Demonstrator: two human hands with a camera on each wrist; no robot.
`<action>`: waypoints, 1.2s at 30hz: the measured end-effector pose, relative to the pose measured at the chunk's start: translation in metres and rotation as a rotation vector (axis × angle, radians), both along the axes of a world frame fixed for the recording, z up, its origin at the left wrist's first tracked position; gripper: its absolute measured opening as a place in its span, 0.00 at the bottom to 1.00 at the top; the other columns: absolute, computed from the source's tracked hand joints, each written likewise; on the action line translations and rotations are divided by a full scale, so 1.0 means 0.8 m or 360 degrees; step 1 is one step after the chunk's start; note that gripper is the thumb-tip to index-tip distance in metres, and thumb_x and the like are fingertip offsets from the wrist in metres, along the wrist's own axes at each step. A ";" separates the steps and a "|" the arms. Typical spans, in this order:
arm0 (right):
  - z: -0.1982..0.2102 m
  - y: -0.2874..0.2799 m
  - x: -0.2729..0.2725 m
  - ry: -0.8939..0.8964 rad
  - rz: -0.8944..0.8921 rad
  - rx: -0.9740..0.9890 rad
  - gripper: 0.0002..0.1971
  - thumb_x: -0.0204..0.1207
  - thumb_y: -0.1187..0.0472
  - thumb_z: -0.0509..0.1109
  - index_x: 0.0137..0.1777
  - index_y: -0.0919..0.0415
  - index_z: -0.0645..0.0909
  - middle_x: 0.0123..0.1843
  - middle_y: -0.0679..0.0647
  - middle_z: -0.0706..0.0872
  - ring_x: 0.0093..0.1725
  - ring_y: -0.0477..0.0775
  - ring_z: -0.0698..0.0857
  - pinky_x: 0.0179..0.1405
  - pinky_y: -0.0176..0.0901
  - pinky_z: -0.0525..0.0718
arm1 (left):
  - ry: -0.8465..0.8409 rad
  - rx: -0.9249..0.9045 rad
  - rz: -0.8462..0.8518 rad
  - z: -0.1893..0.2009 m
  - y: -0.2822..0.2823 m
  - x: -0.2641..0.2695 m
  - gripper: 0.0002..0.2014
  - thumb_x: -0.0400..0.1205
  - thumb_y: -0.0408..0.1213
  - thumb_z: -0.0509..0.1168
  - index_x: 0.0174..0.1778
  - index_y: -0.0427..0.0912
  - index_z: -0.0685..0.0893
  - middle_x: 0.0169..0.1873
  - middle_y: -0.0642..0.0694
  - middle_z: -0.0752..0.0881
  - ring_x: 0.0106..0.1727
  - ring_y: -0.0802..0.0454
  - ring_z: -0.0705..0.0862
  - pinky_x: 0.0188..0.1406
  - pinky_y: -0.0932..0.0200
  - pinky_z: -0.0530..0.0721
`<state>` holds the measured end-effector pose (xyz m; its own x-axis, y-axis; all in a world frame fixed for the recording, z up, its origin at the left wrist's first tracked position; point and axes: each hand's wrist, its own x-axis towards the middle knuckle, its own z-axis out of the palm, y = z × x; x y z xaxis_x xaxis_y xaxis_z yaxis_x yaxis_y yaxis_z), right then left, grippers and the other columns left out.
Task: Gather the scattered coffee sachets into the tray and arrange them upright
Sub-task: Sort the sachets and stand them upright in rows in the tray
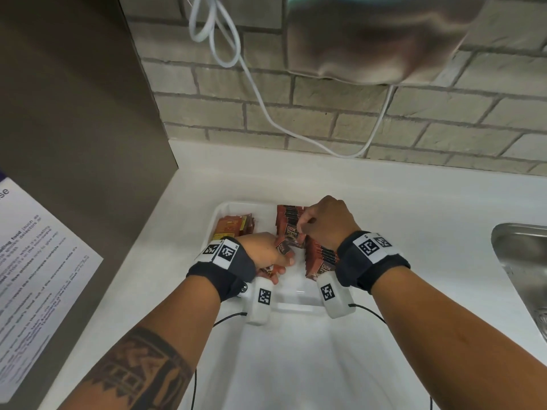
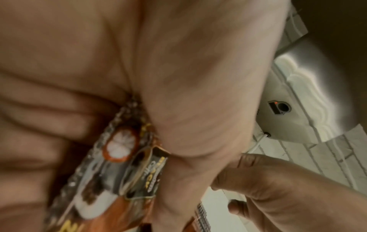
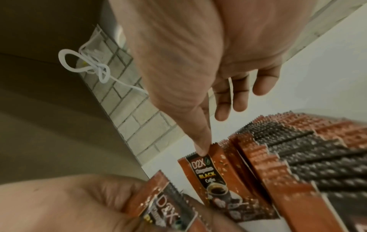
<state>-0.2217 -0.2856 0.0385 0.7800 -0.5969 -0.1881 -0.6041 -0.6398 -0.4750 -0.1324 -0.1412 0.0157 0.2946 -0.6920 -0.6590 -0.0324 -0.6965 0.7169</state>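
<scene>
A: Sachets (image 1: 321, 255) mostly sit in the white tray (image 1: 225, 208) on the worktop (image 1: 414, 202) already. Going left to right: an orange-yellow batch (image 1: 235, 226) at the tray's far-left corner, then the left hand (image 1: 266, 255), fingers curled round a loose bunch of sachets (image 1: 282, 247), then the right hand (image 1: 328, 220) at the packed brown rows on the tray's right side.

B: Right hand closed on anything?

A: Thumb tip presses the top edge of the front D2X sachet (image 3: 213, 171), forefinger seems to be behind it, so a pinch, I'd say. Other fingers (image 3: 240, 94) hang straight, free.

B: Risk from here?

A: Imo the bunch in the left hand. It's held fanned, not squared, so one could slip out flat into the tray. Also, pushing a new one in w/ the right hand could tip the row like dominoes, since the foil packs are thin and only lean on each other.

B: Orientation?

A: Rows stand on end, long axis roughly vertical, crimped tops up, printed faces toward the person. The front one leans a bit. The bunch in the left hand lies slanted, long axis running up-left to down-right in the head view, approx.
</scene>
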 end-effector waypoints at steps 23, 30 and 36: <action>-0.017 -0.006 0.011 0.0107 0.0044 -0.0057 0.10 0.71 0.62 0.72 0.33 0.47 0.89 0.42 0.43 0.86 0.51 0.54 0.83 0.59 0.56 0.83 | 0.0028 0.0017 0.0044 -0.024 -0.031 0.004 0.18 0.85 0.31 0.69 0.69 0.29 0.80 0.36 0.41 0.84 0.18 0.58 0.83 0.22 0.63 0.85; -0.020 -0.010 0.010 0.0083 0.0071 -0.0070 0.10 0.72 0.60 0.75 0.33 0.43 0.84 0.49 0.43 0.82 0.54 0.52 0.82 0.60 0.52 0.80 | 0.0023 0.0020 0.0075 -0.024 -0.030 0.004 0.16 0.84 0.30 0.69 0.67 0.28 0.81 0.36 0.41 0.84 0.18 0.59 0.83 0.22 0.64 0.84; -0.017 -0.008 0.009 0.0098 0.0094 -0.0039 0.11 0.69 0.58 0.78 0.33 0.41 0.82 0.52 0.46 0.83 0.57 0.53 0.81 0.63 0.55 0.79 | 0.0026 0.0016 0.0048 -0.020 -0.029 0.005 0.15 0.83 0.31 0.70 0.64 0.29 0.83 0.36 0.41 0.85 0.20 0.58 0.84 0.23 0.64 0.84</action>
<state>-0.2144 -0.2921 0.0252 0.8015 -0.5550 -0.2226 -0.5924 -0.6863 -0.4219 -0.1287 -0.1645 -0.0003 0.3041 -0.6763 -0.6709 0.0005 -0.7041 0.7101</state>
